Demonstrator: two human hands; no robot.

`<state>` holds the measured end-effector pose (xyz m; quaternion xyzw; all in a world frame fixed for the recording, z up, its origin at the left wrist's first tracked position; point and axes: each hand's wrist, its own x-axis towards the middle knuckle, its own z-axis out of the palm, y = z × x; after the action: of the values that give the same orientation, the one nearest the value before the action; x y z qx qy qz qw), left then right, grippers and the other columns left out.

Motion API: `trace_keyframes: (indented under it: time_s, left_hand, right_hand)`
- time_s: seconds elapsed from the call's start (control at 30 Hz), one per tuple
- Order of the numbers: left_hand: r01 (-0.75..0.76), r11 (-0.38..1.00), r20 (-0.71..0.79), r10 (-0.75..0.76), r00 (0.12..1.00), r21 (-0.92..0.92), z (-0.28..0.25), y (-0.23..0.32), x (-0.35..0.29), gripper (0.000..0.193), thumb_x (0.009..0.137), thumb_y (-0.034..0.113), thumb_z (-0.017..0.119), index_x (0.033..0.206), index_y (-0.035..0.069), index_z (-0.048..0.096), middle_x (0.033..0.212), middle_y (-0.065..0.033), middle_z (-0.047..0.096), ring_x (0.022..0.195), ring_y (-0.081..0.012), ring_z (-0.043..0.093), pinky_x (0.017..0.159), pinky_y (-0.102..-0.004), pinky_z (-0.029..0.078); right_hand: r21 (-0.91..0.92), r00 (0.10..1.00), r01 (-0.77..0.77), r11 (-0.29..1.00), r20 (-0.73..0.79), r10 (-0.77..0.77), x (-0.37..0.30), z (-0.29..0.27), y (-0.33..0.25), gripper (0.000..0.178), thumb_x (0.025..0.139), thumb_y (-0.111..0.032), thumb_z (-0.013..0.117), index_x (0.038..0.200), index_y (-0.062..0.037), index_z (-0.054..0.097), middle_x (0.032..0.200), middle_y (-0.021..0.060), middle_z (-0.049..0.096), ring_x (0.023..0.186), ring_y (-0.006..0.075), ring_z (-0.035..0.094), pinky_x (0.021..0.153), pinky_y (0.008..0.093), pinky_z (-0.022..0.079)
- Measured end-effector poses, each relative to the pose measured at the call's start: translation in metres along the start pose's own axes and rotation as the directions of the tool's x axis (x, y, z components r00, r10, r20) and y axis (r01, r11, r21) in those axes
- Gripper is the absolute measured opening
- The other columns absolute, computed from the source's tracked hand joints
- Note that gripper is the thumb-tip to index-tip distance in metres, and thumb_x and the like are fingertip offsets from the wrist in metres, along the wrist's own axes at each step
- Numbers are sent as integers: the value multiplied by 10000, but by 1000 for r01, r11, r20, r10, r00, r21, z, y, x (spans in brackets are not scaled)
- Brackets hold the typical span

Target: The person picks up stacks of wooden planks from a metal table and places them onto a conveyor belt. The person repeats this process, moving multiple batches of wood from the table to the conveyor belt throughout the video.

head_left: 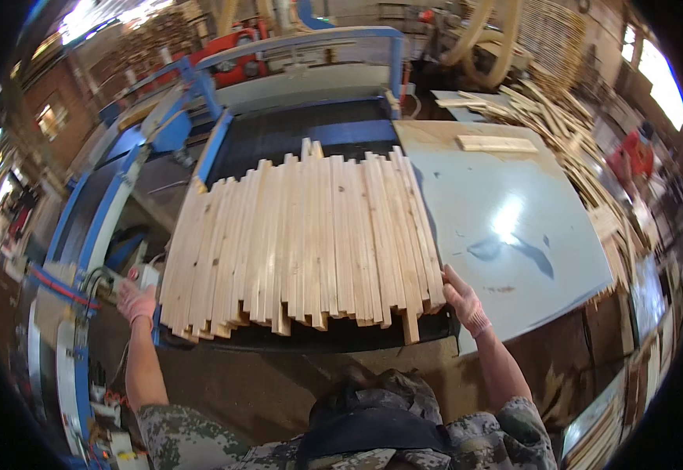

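A wide row of pale wooden strips (302, 235) lies side by side on a dark conveyor belt (294, 141), their near ends uneven. My right hand (465, 301), in a pinkish glove, rests against the right edge of the row near its front corner, fingers outstretched and partly bent. At the left front corner my left hand (135, 301), gloved alike, reaches to a small pale control box (146, 276) with a red button. Its fingers are stretched out at the box, and whether they press anything is hidden.
A smooth grey-blue table (506, 227) adjoins the belt on the right, with a few short boards (498, 144) at its far side. A blue frame (302, 35) spans the belt's far end. Loose strips (553, 117) are heaped beyond the table. A person in red (633, 160) is at far right.
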<state>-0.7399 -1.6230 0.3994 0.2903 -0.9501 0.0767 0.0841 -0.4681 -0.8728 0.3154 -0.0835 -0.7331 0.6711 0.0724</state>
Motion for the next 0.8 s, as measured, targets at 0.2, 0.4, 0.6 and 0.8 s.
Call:
trace_keyframes:
  time_s: [0.2,0.4,0.6,0.8]
  left_hand:
    - [-137,990,71,139,988,-43,-1,2,11,1073,906,639,677,1690,51,240,1752,-212,253,1616,-378,254,1282,-564,239]
    - [-391,507,-273,293,916,-768,26,-58,-15,742,1020,344,688,1605,-20,412,1630,-236,458,1511,-343,438,1245,-446,331]
    - [346,-33,69,958,278,-938,-20,17,-200,420,1051,273,624,1262,-77,719,1174,-200,770,1138,-287,739,1062,-421,571]
    - [580,503,542,832,-122,-641,110,51,-314,513,1061,351,676,1352,-72,679,1324,-177,728,1263,-275,686,1106,-378,526]
  right_hand:
    - [8,968,-17,1000,-251,18,0,19,27,801,1059,-480,661,1615,40,413,1553,161,565,1410,201,516,1182,330,391]
    - [142,941,32,989,-338,18,-22,62,41,709,1090,-426,626,1583,54,458,1577,160,554,1451,227,506,1206,326,374]
    - [212,936,0,977,-344,75,-18,52,29,641,1072,-255,688,1583,55,456,1464,157,649,1346,196,592,1156,310,445]
    - [157,957,-74,985,-267,115,-67,81,19,681,1049,-346,707,1552,63,498,1373,124,693,1215,184,641,1068,324,494]
